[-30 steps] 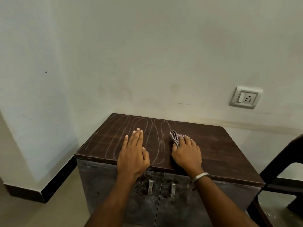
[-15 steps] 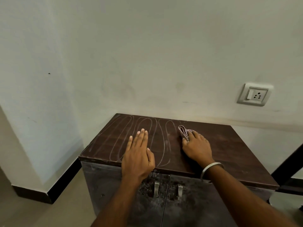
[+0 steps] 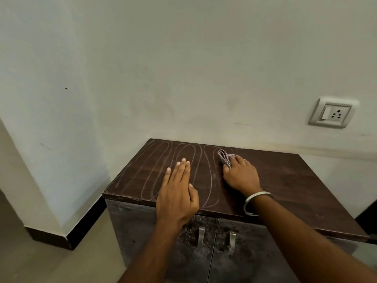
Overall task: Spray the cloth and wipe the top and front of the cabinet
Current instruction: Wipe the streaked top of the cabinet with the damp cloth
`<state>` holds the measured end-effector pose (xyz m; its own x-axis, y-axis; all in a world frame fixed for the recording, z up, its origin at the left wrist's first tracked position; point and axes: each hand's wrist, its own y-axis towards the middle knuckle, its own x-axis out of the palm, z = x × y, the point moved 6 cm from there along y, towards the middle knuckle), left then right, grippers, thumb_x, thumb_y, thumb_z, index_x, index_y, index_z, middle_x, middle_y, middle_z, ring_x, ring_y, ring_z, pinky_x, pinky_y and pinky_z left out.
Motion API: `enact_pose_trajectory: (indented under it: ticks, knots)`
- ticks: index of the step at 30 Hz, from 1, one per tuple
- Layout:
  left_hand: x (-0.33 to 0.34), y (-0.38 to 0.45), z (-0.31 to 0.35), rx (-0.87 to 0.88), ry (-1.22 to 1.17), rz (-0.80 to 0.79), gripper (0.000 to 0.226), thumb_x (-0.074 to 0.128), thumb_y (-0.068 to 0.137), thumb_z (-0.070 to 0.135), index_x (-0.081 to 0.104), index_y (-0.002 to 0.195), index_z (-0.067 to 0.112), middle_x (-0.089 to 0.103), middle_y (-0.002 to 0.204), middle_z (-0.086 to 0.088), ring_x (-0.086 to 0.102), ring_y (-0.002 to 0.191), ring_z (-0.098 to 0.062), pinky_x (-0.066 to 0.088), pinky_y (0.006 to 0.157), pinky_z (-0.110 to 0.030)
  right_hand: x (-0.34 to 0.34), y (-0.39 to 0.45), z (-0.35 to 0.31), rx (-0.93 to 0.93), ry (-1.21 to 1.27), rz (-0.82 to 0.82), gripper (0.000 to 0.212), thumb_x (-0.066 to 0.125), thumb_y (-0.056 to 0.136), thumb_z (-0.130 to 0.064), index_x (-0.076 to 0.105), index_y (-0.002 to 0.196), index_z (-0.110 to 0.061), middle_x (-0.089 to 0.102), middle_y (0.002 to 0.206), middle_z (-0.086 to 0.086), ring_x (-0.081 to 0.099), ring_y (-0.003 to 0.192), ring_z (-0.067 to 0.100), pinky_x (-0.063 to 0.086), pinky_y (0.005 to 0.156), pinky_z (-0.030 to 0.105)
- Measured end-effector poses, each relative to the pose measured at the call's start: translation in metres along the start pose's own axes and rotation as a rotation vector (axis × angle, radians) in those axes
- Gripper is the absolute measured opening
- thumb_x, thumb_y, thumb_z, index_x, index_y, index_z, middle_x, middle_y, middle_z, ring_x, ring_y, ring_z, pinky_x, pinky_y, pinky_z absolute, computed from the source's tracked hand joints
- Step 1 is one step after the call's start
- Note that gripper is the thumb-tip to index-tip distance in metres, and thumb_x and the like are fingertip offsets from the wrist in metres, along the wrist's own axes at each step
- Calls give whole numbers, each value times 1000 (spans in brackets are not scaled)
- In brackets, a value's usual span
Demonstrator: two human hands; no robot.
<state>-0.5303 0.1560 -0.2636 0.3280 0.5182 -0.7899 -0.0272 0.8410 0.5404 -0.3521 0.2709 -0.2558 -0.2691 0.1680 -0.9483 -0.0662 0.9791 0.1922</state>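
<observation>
A low cabinet with a dark brown wooden top [image 3: 295, 180] stands against the wall. Its grey, stained front [image 3: 142, 231] has two doors with metal handles [image 3: 201, 234]. My right hand [image 3: 241, 175] presses a small checked cloth [image 3: 224, 157] flat on the top near the back edge; most of the cloth is hidden under the fingers. My left hand [image 3: 177, 193] lies flat and open on the top near the front edge, fingers together. Looping pale wipe streaks [image 3: 163, 170] cover the left half of the top. No spray bottle is in view.
A white wall runs behind the cabinet, with a switch and socket plate [image 3: 332, 114] at the right. A wall corner with black skirting [image 3: 67, 237] juts out on the left. A dark piece of furniture [image 3: 367, 217] shows at the right edge.
My right hand has slid the cloth away from me toward the back edge of the top, leaving a fresh streak. My left hand stays in place. The view has shifted left.
</observation>
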Motion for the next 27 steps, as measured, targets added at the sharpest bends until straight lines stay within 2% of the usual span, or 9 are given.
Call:
enact_pose_trajectory:
  ticks: [6,11,16,19,23,27]
  knots:
    - [1,1,1,-7,1,0,67,19,87,35,21,151,13,19,159,0,12,147,-10,13,121,-37,-3,13,24,75,-24,22,58,34,96,-41,34,148,-15,33,155,7,32,141,28,25,116,42]
    - [1,1,1,-9,-5,3,67,19,87,34,22,151,13,20,159,0,14,146,-9,12,121,-37,8,29,-6,49,-2,-21,60,32,96,-42,30,150,-17,28,158,6,27,144,27,23,118,42]
    - [1,-1,0,-1,-14,4,67,20,87,34,21,151,14,19,159,1,12,146,-9,14,121,-37,17,40,-29,-29,20,-22,59,34,96,-42,32,149,-17,31,156,7,29,143,28,23,118,42]
    - [0,-1,0,-2,-27,11,68,20,86,34,22,151,14,20,158,1,13,146,-8,15,120,-37,11,44,-8,-10,-4,-4,58,35,95,-42,35,148,-17,34,155,6,32,141,27,24,117,41]
    - [1,0,-1,-6,-22,12,66,22,87,34,24,150,14,22,158,1,16,146,-9,16,120,-38,3,53,33,101,-30,-8,58,32,96,-43,33,149,-18,32,156,7,30,142,28,22,117,43]
    - [2,-1,0,-1,-17,12,66,21,87,34,24,150,14,23,158,1,16,146,-8,16,120,-37,7,62,30,137,-34,-34,60,32,96,-43,31,149,-16,30,156,9,27,143,31,22,117,44]
